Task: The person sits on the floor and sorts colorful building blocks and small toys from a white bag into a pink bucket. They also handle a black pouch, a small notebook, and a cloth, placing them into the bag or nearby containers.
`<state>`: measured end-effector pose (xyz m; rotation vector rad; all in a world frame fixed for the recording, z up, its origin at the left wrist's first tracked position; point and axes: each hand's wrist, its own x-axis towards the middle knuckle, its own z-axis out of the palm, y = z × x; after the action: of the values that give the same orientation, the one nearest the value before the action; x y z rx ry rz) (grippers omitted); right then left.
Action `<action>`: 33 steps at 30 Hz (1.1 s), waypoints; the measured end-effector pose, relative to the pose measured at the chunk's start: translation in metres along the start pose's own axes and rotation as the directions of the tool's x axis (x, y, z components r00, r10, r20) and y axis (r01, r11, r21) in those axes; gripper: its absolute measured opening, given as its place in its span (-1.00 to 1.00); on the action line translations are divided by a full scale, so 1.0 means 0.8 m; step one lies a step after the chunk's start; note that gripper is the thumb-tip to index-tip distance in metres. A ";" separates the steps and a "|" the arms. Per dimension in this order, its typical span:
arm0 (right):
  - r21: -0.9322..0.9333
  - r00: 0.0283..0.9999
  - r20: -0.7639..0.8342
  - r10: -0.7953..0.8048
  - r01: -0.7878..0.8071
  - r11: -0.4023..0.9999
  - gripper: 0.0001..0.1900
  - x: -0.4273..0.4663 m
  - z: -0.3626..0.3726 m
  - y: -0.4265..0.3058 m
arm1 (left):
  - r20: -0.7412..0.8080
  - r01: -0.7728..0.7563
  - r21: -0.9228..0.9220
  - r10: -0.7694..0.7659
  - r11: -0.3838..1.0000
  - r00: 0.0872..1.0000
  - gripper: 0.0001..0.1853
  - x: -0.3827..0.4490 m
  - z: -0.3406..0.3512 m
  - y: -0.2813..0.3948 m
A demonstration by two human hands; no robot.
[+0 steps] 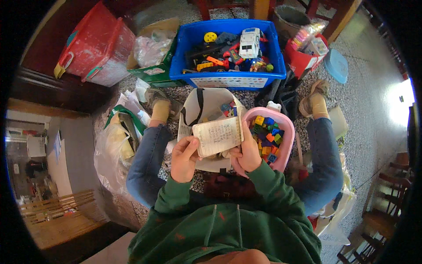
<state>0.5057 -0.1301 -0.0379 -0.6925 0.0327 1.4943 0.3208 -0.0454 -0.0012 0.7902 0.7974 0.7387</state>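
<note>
Between my two hands is a small lined notebook [217,137] with handwriting on its page. My left hand [185,159] pinches its lower left edge, thumb on the page. My right hand [248,150] grips the right edge, the fingers partly behind it. Below the notebook stands a white bag [188,115] with a black strap; colourful pieces show inside, and the notebook covers part of its opening. Just right of it, partly behind my right hand, a pink basin [289,132] holds several coloured building blocks [268,132].
Beyond the bag sits a blue plastic bin [227,79] of toys, including a white toy car [250,43]. A green cardboard box [155,72], a red tub [99,49] and a small red container [298,61] flank it. A clear plastic bag [110,165] lies beside my left leg.
</note>
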 end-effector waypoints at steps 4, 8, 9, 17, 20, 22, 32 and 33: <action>0.087 0.984 -0.094 0.153 -0.145 0.986 -0.54 0.014 -0.006 0.013 | 0.073 -0.024 0.029 0.022 0.999 0.997 -0.92 -0.014 0.034 -0.001; 0.250 0.922 0.309 0.235 -0.317 0.915 -0.56 0.029 -0.040 0.038 | 0.130 -0.129 0.138 0.111 0.982 0.985 -0.69 0.002 0.056 -0.004; 0.236 0.931 0.253 0.263 -0.323 0.916 -0.52 0.027 -0.034 0.036 | 0.144 -0.172 0.184 0.147 0.968 0.979 -0.63 0.007 0.059 -0.003; 0.220 0.977 0.212 -0.016 -0.032 0.975 -0.42 0.026 -0.023 0.054 | 0.176 -0.109 0.302 0.057 0.947 0.983 -0.62 -0.010 0.080 -0.012; -0.043 0.938 0.237 -0.253 0.270 0.962 -0.45 0.021 -0.033 0.067 | 0.199 -0.129 0.338 0.063 0.932 0.978 -0.73 -0.012 0.084 -0.007; -0.228 0.866 0.297 -0.402 0.473 0.851 -0.49 0.016 -0.038 0.071 | 0.192 -0.124 0.394 0.051 0.911 0.980 -0.75 -0.014 0.082 -0.005; 0.213 0.855 0.514 -0.075 -0.043 0.976 -0.50 0.015 -0.058 0.084 | 0.005 -0.156 0.534 0.182 0.831 0.983 -0.86 -0.026 0.068 0.008; 0.203 0.840 0.526 -0.135 0.030 0.979 -0.51 0.016 -0.054 0.078 | -0.021 -0.167 0.521 0.208 0.837 0.978 -0.87 -0.024 0.063 0.009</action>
<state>0.4670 -0.1424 -0.1038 -0.1003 -0.2829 1.5324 0.3513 -0.0730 0.0342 1.3503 1.0179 0.7388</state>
